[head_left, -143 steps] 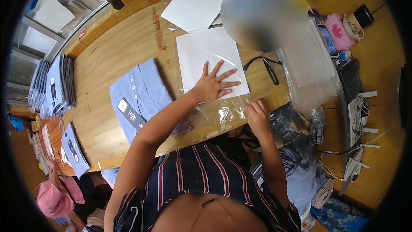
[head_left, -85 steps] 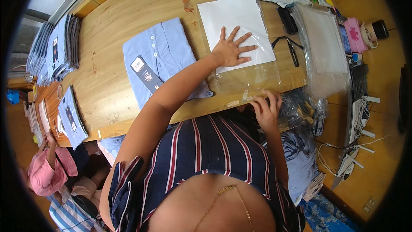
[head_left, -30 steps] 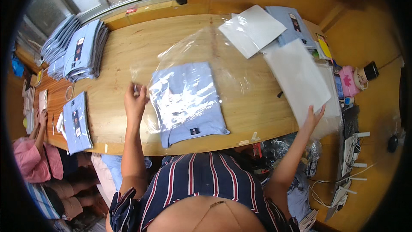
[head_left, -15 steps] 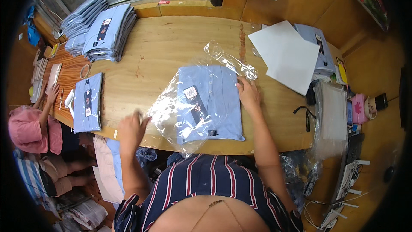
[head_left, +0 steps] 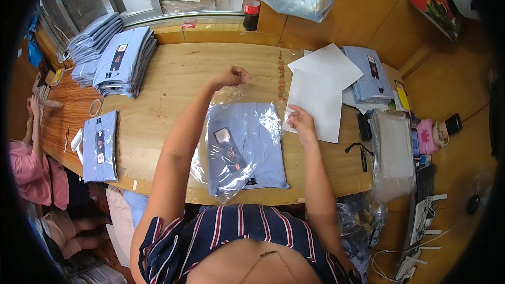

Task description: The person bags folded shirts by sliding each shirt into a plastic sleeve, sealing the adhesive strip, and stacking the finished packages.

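Now, findings relative to the folded blue shirt (head_left: pixel 246 150):
Shirt: at the table's near edge, inside the clear bag (head_left: pixel 239 142).
Left hand (head_left: pixel 230 76): moved from the near corner to beyond the shirt, pinching the bag's far end.
Right hand (head_left: pixel 301 122): at its right edge, fingers closed on the bag's edge beside the white sheets (head_left: pixel 318 94).
Meaning: your bagging looks nearly complete.

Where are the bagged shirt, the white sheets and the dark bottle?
bagged shirt (head_left: pixel 244 150), head view, middle of the folded blue fabric.
white sheets (head_left: pixel 315 94), head view, centre of the near sheet.
dark bottle (head_left: pixel 251 13), head view, on its body below the cap.
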